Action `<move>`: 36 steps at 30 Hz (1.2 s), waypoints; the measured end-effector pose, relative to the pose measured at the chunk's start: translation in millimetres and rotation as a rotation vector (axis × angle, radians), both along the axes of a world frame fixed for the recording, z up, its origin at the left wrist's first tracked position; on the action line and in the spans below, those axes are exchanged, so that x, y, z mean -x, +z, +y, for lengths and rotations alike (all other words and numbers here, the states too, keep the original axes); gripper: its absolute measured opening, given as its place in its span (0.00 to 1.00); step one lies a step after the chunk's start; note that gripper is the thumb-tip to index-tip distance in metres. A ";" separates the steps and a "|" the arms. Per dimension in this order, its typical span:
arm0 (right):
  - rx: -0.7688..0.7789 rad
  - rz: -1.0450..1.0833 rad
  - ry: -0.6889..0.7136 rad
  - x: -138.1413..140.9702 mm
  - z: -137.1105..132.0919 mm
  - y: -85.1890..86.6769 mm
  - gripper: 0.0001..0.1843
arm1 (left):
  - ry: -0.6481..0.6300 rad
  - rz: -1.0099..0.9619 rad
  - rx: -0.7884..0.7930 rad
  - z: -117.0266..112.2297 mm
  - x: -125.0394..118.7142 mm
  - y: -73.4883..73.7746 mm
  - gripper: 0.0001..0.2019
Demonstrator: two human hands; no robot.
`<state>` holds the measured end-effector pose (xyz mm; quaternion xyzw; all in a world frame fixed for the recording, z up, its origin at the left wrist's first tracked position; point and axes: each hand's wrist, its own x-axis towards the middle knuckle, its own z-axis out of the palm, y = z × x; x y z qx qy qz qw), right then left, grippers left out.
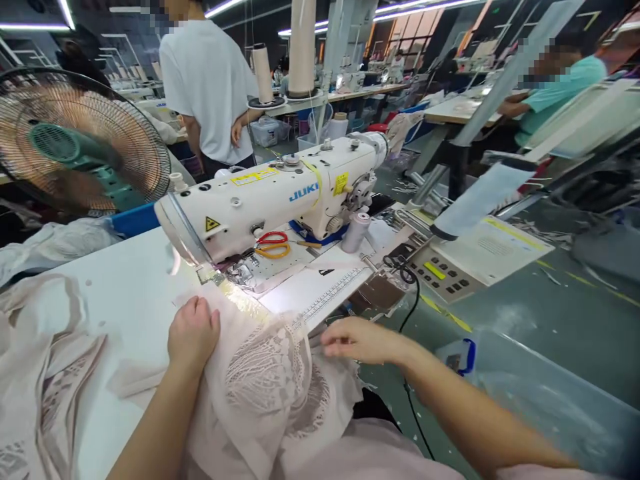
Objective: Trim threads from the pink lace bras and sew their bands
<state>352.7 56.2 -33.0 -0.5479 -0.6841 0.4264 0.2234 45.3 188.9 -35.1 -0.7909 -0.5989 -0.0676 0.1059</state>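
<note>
A pale pink lace bra [265, 373] lies bunched over the front edge of the white sewing table, partly in my lap. Its upper fabric runs toward the lit needle area of a white JUKI sewing machine [270, 193]. My left hand [194, 330] rests on the table just before the needle, its fingers curled closed on the bra's fabric. At the right side of the lace cups is my right hand [357, 339], palm down, fingers loosely bent and slightly apart. Its fingertips are close to the bra's edge; nothing shows in its grasp.
More pink garments [45, 373] lie at the left. Red and orange handled scissors [273, 245] and a grey thread spool [356, 232] sit by the machine. A control panel [443, 270] juts out right, above a clear plastic bin [550, 393]. A fan [75, 143] and other people are beyond.
</note>
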 end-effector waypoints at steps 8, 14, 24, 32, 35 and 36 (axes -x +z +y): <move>0.207 0.615 0.137 94.6 -5.7 -30.0 0.45 | -0.127 0.108 0.040 -6.1 7.1 -4.0 0.24; 0.070 0.708 0.236 71.4 -16.7 7.1 0.23 | -0.305 0.108 0.112 -15.9 -5.8 -6.5 0.27; 0.603 0.905 0.019 89.3 -29.7 -20.3 0.38 | -0.374 -0.020 0.222 -7.7 -13.9 8.6 0.28; 0.624 0.947 0.191 86.4 -32.0 -15.9 0.31 | -0.375 -0.052 0.302 2.9 -14.4 16.4 0.25; 0.648 0.910 0.195 82.7 -34.0 -21.2 0.26 | -0.362 -0.059 0.311 4.8 -14.7 15.3 0.28; 0.655 0.909 0.198 82.9 -34.5 -22.0 0.25 | -0.355 -0.061 0.310 5.0 -15.0 14.4 0.29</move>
